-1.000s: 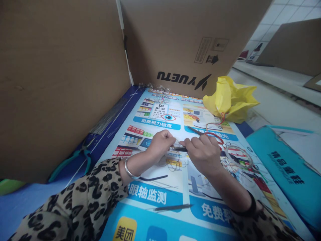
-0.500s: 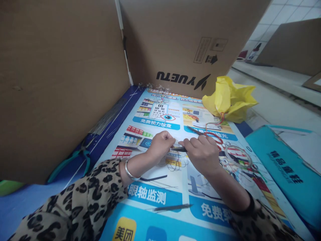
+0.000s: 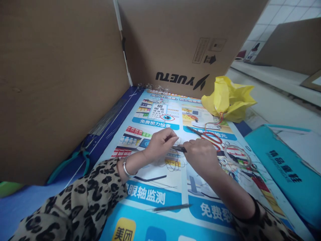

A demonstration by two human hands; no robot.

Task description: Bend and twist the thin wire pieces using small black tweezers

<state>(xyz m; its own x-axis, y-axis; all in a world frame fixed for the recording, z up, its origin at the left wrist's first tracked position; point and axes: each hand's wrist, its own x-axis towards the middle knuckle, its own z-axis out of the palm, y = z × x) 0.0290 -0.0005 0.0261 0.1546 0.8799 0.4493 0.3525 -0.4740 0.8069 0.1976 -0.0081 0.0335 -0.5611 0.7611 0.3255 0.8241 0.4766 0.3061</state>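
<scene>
My right hand [image 3: 200, 154] is wrapped round a pair of dark, narrow-jawed pliers [image 3: 178, 148]; the handles are hidden in the fist. The jaws point left to the fingertips of my left hand [image 3: 162, 143], which is closed in a pinch. Thin wire [image 3: 175, 165] spreads in loose loops below the fingers and seems to run up into the pinch; its exact end is too fine to see. Just beyond my right hand lie scissors [image 3: 212, 138] with red handles. A clear ring-shaped roll [image 3: 237, 156] rests to the right of that hand.
A printed poster [image 3: 173, 194] covers the table, with a bundle of dark thin rods [image 3: 172, 207] near the front. Teal-handled pliers [image 3: 81, 157] lie left. Cardboard walls [image 3: 185, 40] stand behind and left. A crumpled yellow paper [image 3: 228, 100] and a blue box [image 3: 281, 170] sit right.
My right hand has turned slightly, so the pliers' jaws now show from another side beside my left fingertips. The left fingers have shifted a little. Other things have stayed put.
</scene>
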